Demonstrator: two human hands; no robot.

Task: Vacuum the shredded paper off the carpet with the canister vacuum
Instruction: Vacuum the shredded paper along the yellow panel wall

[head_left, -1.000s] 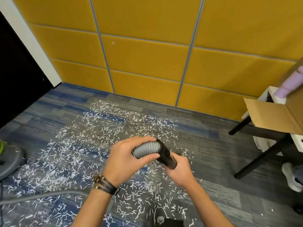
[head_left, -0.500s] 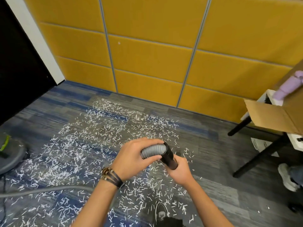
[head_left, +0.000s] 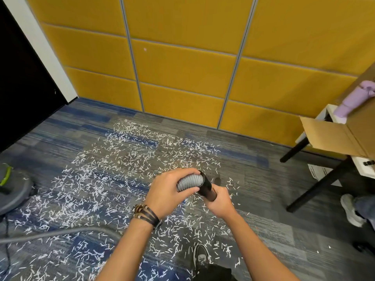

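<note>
Paper covers nearly the whole floor: the shredded paper (head_left: 125, 175) lies thick on the carpet (head_left: 263, 199), from 12 o'clock, close to the yellow wall panels (head_left: 182, 63), down to 6 o'clock around the person's black shoe (head_left: 200, 256), and out to 9 o'clock. There it reaches the canister vacuum (head_left: 12, 187), which sits at the left edge. No cleared lane shows anywhere in the patch, so the cleaning itself looks not yet begun and practically all of it is left. Both hands are raised over the middle of the mess. The left hand (head_left: 170, 191) wraps its fingers and thumb round the ribbed grey hose (head_left: 189, 181). The right hand (head_left: 220, 200), just beside it at 4 o'clock, grips the black tube (head_left: 207, 188) that caps the hose end. The tube's open mouth is hidden inside that fist, so whether any floor tool is fitted cannot be told. Another length of hose trails across the carpet at 8 o'clock towards the left edge; its join to the canister is out of sight. The step in hand appears to be readying the hose end, with all the sweeping passes still to do. At 3 o'clock a cardboard box (head_left: 334, 136) sits on a black-legged table (head_left: 316, 185), well apart from the paper.
</note>
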